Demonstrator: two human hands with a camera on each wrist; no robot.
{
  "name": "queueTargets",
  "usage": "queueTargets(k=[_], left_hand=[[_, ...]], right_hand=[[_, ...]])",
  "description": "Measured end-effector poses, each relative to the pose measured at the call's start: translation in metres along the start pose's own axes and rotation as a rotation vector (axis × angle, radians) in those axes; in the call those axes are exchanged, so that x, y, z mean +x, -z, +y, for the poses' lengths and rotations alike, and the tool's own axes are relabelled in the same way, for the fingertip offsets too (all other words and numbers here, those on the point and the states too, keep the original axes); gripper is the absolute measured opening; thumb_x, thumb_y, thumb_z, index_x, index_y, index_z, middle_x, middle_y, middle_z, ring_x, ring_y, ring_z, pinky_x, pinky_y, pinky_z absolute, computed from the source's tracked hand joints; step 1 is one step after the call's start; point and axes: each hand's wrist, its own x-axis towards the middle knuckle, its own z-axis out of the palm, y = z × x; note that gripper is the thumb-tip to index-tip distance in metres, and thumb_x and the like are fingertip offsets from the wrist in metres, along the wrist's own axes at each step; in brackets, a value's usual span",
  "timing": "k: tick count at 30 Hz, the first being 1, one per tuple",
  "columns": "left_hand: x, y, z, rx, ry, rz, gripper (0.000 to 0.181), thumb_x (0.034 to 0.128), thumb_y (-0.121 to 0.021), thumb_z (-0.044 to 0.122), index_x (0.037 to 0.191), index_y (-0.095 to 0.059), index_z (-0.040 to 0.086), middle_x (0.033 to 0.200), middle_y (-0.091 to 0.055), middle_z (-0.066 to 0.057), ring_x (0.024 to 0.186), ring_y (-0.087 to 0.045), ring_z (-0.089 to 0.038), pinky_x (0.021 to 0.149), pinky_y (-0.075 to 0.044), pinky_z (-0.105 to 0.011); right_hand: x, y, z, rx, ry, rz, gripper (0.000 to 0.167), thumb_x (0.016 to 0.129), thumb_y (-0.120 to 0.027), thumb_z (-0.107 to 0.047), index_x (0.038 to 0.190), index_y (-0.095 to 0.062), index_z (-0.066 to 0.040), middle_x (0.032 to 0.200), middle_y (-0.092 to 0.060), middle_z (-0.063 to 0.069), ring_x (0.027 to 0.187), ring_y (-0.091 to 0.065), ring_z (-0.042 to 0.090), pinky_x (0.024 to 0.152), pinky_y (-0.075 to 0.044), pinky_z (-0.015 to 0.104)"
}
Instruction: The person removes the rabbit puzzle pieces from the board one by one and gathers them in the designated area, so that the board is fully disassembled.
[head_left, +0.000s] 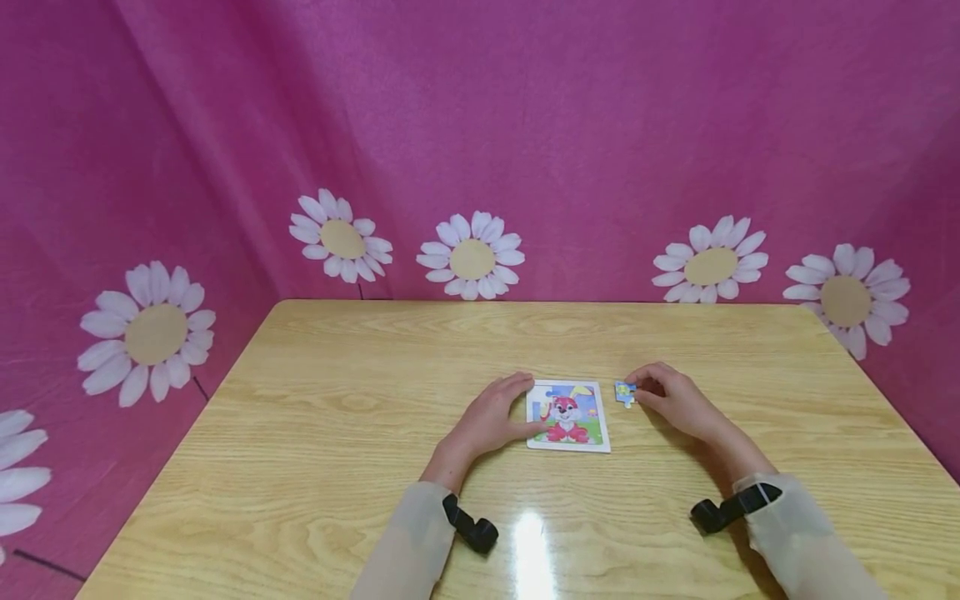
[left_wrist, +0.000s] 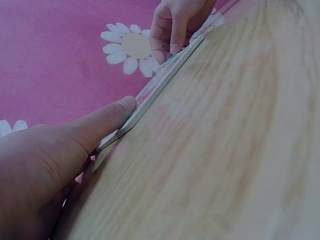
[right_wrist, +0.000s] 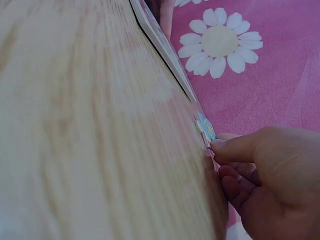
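Note:
A small square jigsaw puzzle (head_left: 567, 421) with a white frame lies on the table, picturing a red cartoon animal. At its left edge my left hand (head_left: 493, 414) grips the frame, thumb over the near-left part and fingers at the far-left corner. The left wrist view shows the thumb (left_wrist: 112, 117) lying on the frame's edge. Just right of the puzzle, my right hand (head_left: 678, 402) pinches a blue and yellow jigsaw piece (head_left: 624, 392) between thumb and fingers. In the right wrist view, the piece (right_wrist: 205, 126) sticks out from the fingertips, low over the table.
The wooden table (head_left: 337, 400) has a glossy top with a light reflection near its front. A pink curtain (head_left: 570, 150) printed with white daisies hangs behind and at the sides. Each wrist wears a black strap (head_left: 738, 507) with a small camera.

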Motion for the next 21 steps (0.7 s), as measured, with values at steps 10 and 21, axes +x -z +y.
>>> queueTargets(k=[10, 21], left_hand=[[0.000, 0.001, 0.001, 0.000, 0.005, 0.004, 0.078, 0.0831, -0.072, 0.052, 0.147, -0.045, 0.017, 0.156, -0.041, 0.003, 0.147, -0.033, -0.019, 0.122, -0.031, -0.040], [-0.001, 0.002, 0.002, 0.000, 0.011, -0.002, 0.077, 0.0833, -0.071, 0.053, 0.147, -0.046, 0.018, 0.156, -0.040, 0.003, 0.147, -0.033, -0.020, 0.122, -0.031, -0.041]], right_hand=[[0.002, -0.001, -0.003, 0.006, 0.033, 0.041, 0.014, 0.092, -0.063, 0.000, 0.105, -0.064, -0.002, 0.100, -0.058, 0.013, 0.079, -0.046, 0.006, 0.067, -0.042, 0.019], [0.014, -0.022, -0.026, 0.036, 0.060, 0.012, 0.015, 0.091, -0.067, -0.006, 0.105, -0.063, -0.003, 0.094, -0.059, 0.009, 0.080, -0.049, 0.008, 0.068, -0.043, 0.018]])
